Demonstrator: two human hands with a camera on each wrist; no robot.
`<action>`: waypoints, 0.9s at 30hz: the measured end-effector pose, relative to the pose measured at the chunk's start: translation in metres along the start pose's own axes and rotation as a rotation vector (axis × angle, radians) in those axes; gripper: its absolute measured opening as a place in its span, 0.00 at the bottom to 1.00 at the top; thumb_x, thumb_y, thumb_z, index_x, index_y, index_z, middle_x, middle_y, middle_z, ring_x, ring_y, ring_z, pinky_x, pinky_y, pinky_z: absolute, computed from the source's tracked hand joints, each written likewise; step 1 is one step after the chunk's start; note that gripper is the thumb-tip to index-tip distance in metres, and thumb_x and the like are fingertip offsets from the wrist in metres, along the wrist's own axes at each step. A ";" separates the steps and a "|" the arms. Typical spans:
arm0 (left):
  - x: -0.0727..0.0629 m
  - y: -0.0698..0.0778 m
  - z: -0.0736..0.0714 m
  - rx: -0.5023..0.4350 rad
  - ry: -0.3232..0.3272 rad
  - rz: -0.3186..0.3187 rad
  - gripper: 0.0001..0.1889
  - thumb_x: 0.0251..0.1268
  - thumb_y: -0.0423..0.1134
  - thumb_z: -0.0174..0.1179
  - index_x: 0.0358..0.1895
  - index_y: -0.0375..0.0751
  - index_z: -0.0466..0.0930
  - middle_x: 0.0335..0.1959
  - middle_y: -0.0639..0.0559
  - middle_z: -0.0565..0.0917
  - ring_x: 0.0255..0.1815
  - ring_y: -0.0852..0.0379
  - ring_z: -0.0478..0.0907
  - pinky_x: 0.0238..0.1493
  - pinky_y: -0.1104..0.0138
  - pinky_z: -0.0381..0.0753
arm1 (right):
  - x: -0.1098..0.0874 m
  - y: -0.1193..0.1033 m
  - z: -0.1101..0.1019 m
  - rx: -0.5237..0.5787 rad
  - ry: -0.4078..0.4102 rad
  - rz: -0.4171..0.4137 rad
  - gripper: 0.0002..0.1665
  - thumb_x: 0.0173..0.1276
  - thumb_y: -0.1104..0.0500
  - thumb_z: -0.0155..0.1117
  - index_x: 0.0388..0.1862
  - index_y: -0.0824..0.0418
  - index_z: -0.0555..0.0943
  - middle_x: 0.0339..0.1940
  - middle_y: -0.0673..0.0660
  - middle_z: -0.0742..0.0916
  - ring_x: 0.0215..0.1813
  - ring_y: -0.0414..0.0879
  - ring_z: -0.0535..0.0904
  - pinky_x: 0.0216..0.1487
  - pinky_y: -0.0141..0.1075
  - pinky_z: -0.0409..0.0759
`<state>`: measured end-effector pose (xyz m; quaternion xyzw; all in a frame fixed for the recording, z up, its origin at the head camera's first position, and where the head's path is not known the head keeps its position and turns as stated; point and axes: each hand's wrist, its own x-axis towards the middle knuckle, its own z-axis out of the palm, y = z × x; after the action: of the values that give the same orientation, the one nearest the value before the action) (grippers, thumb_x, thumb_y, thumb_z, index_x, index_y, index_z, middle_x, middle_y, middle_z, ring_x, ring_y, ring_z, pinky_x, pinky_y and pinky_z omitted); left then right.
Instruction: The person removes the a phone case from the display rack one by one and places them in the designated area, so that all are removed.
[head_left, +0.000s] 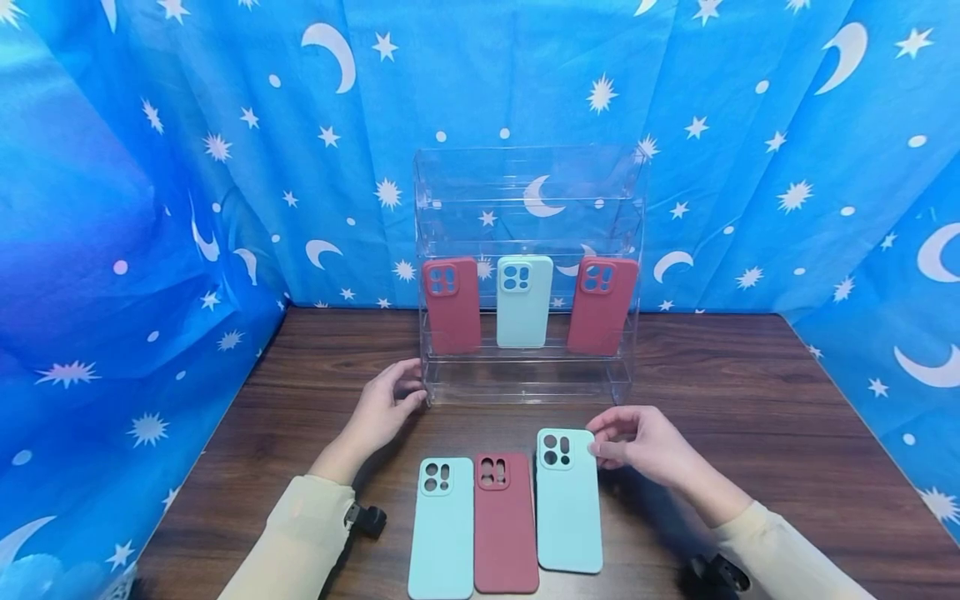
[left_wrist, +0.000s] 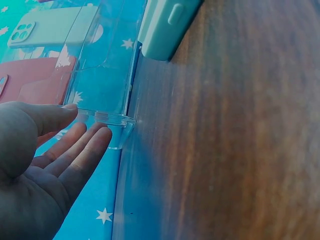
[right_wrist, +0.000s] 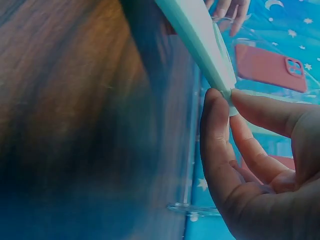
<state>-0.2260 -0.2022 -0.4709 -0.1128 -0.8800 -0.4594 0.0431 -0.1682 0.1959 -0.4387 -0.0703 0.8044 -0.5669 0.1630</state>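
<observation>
My right hand (head_left: pixel 647 443) pinches a mint green phone case (head_left: pixel 570 508) by its upper right edge, thumb on one face and fingers behind. In the right wrist view that case (right_wrist: pixel 200 45) slants above the table, seen nearly edge-on. My left hand (head_left: pixel 384 408) is beside the lower left corner of a clear tiered display stand (head_left: pixel 525 392), its fingers (left_wrist: pixel 85 155) loosely extended near the stand's edge. On one tier stand a red case (head_left: pixel 453 312), a mint case (head_left: pixel 523 308) and another red case (head_left: pixel 603 312), side by side.
Another mint case (head_left: pixel 441 533) and a red case (head_left: pixel 506 529) lie side by side on the dark wooden table (head_left: pixel 720 367) in front. Behind the stand hangs a blue curtain (head_left: pixel 480 75) with white moons and stars. Upper tiers of the stand rise above the displayed cases.
</observation>
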 end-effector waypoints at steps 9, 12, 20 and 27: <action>-0.001 -0.001 0.002 0.009 -0.003 -0.005 0.26 0.71 0.31 0.64 0.71 0.40 0.73 0.63 0.40 0.81 0.61 0.44 0.85 0.56 0.57 0.88 | -0.001 0.008 0.008 -0.057 0.026 0.030 0.16 0.65 0.67 0.72 0.49 0.75 0.83 0.33 0.59 0.87 0.35 0.47 0.87 0.37 0.41 0.92; -0.001 -0.002 0.003 0.021 0.002 0.000 0.27 0.72 0.31 0.64 0.72 0.41 0.72 0.64 0.40 0.81 0.60 0.43 0.85 0.56 0.57 0.89 | 0.000 0.007 0.009 -0.088 0.025 0.033 0.15 0.64 0.67 0.72 0.48 0.74 0.83 0.33 0.59 0.87 0.34 0.47 0.87 0.36 0.41 0.92; -0.001 -0.003 0.003 0.029 0.000 -0.003 0.26 0.72 0.31 0.64 0.71 0.41 0.72 0.64 0.41 0.80 0.61 0.44 0.84 0.57 0.56 0.88 | 0.005 0.014 0.009 -0.057 -0.078 0.035 0.13 0.66 0.68 0.70 0.47 0.76 0.82 0.32 0.59 0.88 0.33 0.45 0.87 0.37 0.41 0.92; 0.000 -0.002 0.001 0.031 -0.005 -0.018 0.26 0.73 0.33 0.63 0.72 0.43 0.72 0.64 0.42 0.80 0.61 0.45 0.84 0.59 0.54 0.87 | 0.008 0.016 0.010 -0.044 -0.092 0.046 0.13 0.67 0.68 0.69 0.47 0.76 0.82 0.32 0.59 0.87 0.31 0.46 0.86 0.36 0.42 0.92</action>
<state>-0.2261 -0.2026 -0.4735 -0.1053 -0.8881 -0.4458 0.0387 -0.1706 0.1901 -0.4581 -0.0814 0.8096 -0.5415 0.2114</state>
